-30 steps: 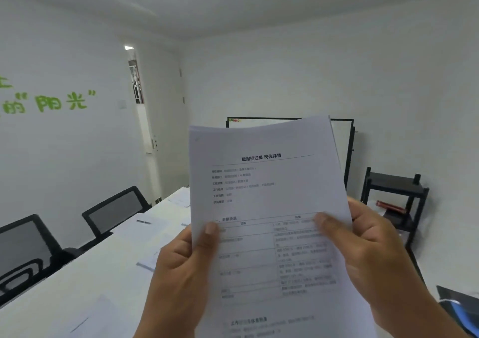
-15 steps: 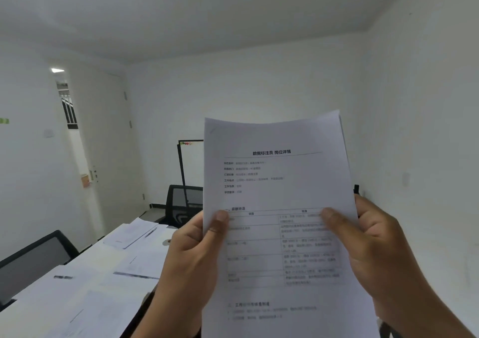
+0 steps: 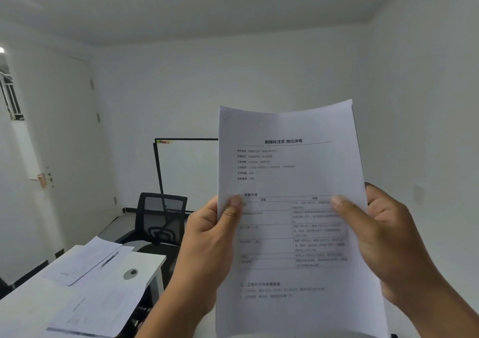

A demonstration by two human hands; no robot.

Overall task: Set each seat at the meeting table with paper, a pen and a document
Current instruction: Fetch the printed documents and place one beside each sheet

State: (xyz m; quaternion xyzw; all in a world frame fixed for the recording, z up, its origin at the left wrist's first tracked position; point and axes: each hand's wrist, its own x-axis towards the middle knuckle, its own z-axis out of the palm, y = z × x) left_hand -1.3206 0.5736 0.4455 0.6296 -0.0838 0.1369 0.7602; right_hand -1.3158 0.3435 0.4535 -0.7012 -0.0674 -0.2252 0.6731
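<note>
I hold a stack of printed documents (image 3: 287,171) upright in front of me, with a heading and a table on the top sheet. My left hand (image 3: 207,244) grips its left edge, thumb on the front. My right hand (image 3: 381,236) grips the right edge the same way. At the lower left, the white meeting table (image 3: 153,262) carries sheets of paper (image 3: 85,260) with a pen (image 3: 110,258) lying on them, and more papers (image 3: 101,309) lie nearer to me.
A black mesh office chair (image 3: 162,218) stands at the table's far end. Behind it a whiteboard (image 3: 186,166) on a black frame leans by the back wall. A round grey cable port (image 3: 131,273) sits in the tabletop. A door (image 3: 31,156) is at left.
My view has swung to the right: the green wall lettering, side chairs and black shelf have left the frame, and the end chair is now in sight. Both hands still hold the documents.
</note>
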